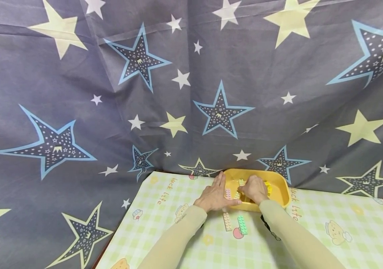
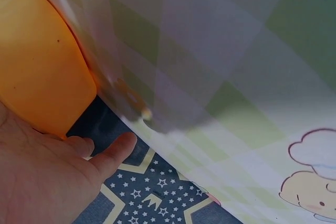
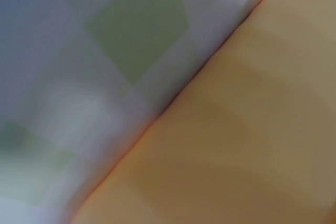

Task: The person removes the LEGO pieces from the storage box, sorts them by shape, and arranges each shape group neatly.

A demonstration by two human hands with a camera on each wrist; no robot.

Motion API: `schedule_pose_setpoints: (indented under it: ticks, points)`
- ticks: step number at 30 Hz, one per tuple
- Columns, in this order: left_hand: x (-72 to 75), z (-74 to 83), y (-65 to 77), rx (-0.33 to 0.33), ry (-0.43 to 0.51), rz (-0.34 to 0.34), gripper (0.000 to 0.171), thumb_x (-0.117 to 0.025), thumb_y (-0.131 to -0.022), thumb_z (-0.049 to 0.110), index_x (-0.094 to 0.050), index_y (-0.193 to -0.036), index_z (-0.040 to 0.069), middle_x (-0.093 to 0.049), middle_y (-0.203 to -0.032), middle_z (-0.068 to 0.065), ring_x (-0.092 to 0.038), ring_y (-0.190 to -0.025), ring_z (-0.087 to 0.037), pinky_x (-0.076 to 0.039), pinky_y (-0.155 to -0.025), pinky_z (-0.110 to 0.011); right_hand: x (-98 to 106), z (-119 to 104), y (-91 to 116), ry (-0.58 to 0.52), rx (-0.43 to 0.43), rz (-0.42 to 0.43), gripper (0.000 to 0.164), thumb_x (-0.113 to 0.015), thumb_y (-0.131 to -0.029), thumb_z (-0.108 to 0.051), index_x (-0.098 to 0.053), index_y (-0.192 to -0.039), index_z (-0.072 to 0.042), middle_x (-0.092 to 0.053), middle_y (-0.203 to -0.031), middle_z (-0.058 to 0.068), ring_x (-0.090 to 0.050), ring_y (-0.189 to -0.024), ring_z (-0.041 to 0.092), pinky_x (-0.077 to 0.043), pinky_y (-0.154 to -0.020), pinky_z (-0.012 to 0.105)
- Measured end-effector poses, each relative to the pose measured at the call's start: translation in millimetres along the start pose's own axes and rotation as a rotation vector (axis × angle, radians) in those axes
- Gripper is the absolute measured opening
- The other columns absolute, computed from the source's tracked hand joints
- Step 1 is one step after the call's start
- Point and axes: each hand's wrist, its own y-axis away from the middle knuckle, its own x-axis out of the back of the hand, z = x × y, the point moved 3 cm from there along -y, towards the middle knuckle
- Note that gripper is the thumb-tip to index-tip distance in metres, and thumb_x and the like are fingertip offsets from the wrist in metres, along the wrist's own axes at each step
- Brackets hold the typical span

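Note:
A yellow plastic basin (image 1: 283, 188) stands at the table's back edge, against the curtain. At its left end my left hand (image 1: 213, 196) rests against the rim, fingers extended along the side and thumb reaching along the front. In the left wrist view, the left hand (image 2: 52, 177) lies beside the basin's orange-looking wall (image 2: 47, 51). My right hand (image 1: 254, 188) reaches down inside the basin with bent fingers; its fingertips and anything between them are hidden. Around it lie a pink brick (image 1: 227, 193), pale yellow bricks (image 1: 241, 182) and bright yellow bricks (image 1: 268, 188).
In front of the basin, a peach toy brick (image 1: 227, 222) and a mint green toy brick (image 1: 242, 225) lie on the green checked tablecloth (image 1: 312, 239). A dark star-patterned curtain (image 1: 164, 101) hangs right behind the table. The right wrist view shows only tablecloth and basin wall (image 3: 247, 129).

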Motion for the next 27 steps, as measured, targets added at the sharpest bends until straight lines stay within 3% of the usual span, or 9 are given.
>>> schedule_pose_setpoints:
  ticks: [9,19,27]
  points:
    - [1.3,0.5,0.5,-0.004,-0.008,0.007,0.131,-0.068,-0.089,0.083,-0.007,-0.176,0.006,-0.004,-0.187,-0.01,-0.018,-0.173,-0.028,-0.041,-0.128,-0.062,-6,1,-7,0.028,-0.005,-0.033,0.042,-0.092,-0.081,-0.032,-0.061,-0.059,-0.014,-0.063,-0.063,0.005,-0.057,-0.062,0.023,-0.044,-0.054,0.035]
    - [2.2,1.3,2.4,-0.008,-0.003,0.006,0.131,-0.067,-0.089,0.083,-0.007,-0.176,0.006,-0.005,-0.187,-0.011,-0.018,-0.173,-0.029,-0.04,-0.129,-0.062,-16,11,-15,0.035,0.014,-0.011,0.04,-0.088,-0.08,-0.03,-0.058,-0.058,-0.016,-0.061,-0.061,0.003,-0.057,-0.061,0.022,-0.043,-0.052,0.034]
    - [-0.1,-0.2,0.4,0.001,0.001,-0.001,0.131,-0.069,-0.089,0.082,-0.007,-0.176,0.006,-0.004,-0.187,-0.01,-0.017,-0.174,-0.027,-0.04,-0.129,-0.062,-2,-4,0,0.014,-0.004,0.01,0.042,-0.086,-0.083,-0.029,-0.056,-0.058,-0.015,-0.055,-0.058,0.003,-0.053,-0.06,0.022,-0.042,-0.053,0.037]
